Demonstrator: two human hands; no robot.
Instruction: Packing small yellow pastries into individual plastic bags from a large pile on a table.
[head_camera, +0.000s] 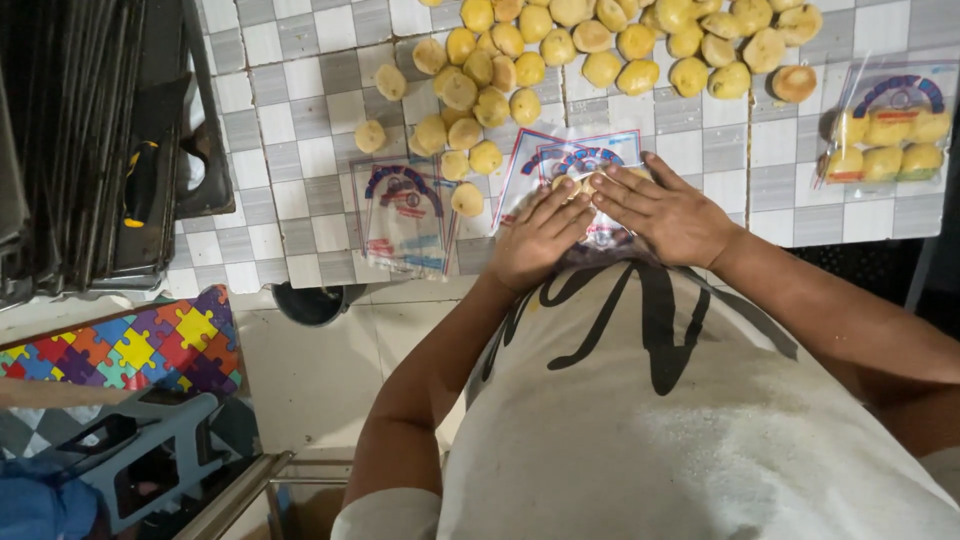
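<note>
My left hand (537, 240) and my right hand (665, 212) lie flat, fingers together, pressing on a clear printed plastic bag (560, 160) with small yellow buns inside, at the near edge of the tiled table (300, 150). The fingertips of both hands meet over the buns in the bag. A heap of loose yellow buns (560, 50) covers the table beyond the hands. One loose bun (467, 200) lies just left of my left hand.
A stack of empty printed bags (405, 215) lies left of my hands. A filled bag of buns (890, 130) sits at the far right. Dark metal trays (90, 140) stand at the left. A colourful puzzle-pattern mat (130, 345) and a grey stool (150, 450) are below.
</note>
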